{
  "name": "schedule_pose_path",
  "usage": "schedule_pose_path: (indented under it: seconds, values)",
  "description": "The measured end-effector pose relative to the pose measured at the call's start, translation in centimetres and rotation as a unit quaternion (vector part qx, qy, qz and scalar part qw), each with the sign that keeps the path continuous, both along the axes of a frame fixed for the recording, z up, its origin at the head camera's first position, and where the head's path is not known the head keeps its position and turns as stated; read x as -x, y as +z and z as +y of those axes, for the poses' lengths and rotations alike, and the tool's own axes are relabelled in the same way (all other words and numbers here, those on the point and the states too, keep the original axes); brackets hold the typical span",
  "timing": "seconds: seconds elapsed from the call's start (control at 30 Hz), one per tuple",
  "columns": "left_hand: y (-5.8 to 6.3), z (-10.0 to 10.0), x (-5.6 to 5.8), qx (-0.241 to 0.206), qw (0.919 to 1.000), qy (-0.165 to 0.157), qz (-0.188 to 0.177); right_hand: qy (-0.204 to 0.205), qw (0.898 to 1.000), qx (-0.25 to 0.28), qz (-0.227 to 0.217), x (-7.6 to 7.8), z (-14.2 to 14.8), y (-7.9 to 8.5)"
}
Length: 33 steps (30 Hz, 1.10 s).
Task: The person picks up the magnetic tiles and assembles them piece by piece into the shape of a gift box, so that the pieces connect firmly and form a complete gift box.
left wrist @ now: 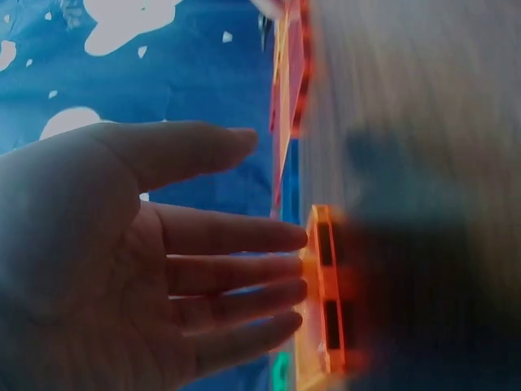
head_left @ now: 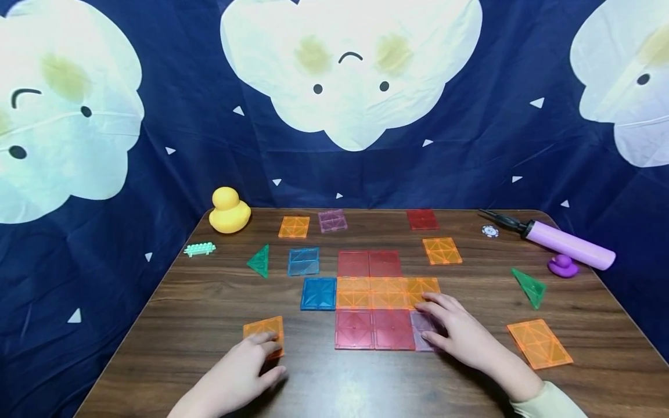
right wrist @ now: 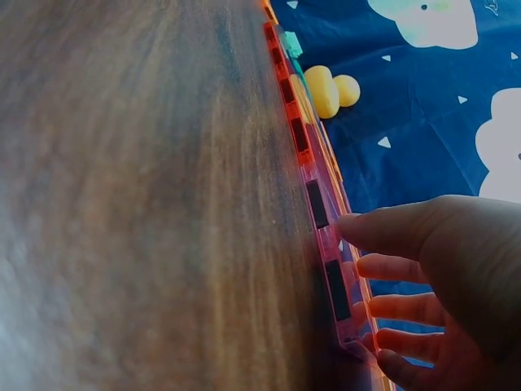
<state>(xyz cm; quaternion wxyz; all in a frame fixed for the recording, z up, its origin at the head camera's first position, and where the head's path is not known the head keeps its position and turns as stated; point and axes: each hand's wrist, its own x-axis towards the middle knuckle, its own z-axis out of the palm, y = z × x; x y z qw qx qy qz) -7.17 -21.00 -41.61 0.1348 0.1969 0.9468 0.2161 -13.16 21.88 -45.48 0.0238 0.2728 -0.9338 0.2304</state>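
In the head view my left hand [head_left: 235, 371] has its fingertips on an orange square magnetic tile [head_left: 273, 326] lying apart at the front left. The left wrist view shows these fingers extended against the tile [left wrist: 327, 285], the thumb held off it. My right hand [head_left: 460, 330] rests at the right side of a flat tile block. Its thumb touches a purple tile [head_left: 418, 330], and its extended fingers reach onto an orange tile [head_left: 424, 284]. The block also has red tiles [head_left: 354, 330] in front, orange tiles [head_left: 353, 292] mid-row, red tiles [head_left: 369, 264] behind and a blue tile [head_left: 318, 294] at left.
Loose tiles lie around the block: a light blue one [head_left: 303, 261], green triangles [head_left: 259, 261], and an orange one [head_left: 540, 343] by the right forearm. A yellow duck [head_left: 229, 212] stands back left. A lilac pump [head_left: 569, 244] and purple duck [head_left: 563, 266] are at right.
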Motion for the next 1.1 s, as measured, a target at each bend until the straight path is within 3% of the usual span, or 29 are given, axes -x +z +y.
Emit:
schedule_pose_path:
  seconds: [0.2, 0.4, 0.9, 1.1]
  values:
    - [-0.3, 2.5, 0.4, 0.009, 0.998, -0.062, 0.009, 0.002, 1.0, 0.003, 0.007, 0.0, 0.0, 0.1]
    - [-0.3, 4.2, 0.8, 0.02, 0.9945, -0.102, 0.017, 0.005, 1.0, 0.004, 0.013, -0.1, 0.0, -0.1]
    - [-0.1, 6.0, 2.3, 0.029, 0.9894, -0.141, 0.023, 0.0, 1.0, 0.002, 0.007, -0.1, -0.2, -0.1]
    - [0.0, 5.9, 2.9, 0.027, 0.9859, -0.158, 0.049, -0.002, 1.0, 0.0, 0.006, 0.0, -0.1, -0.1]
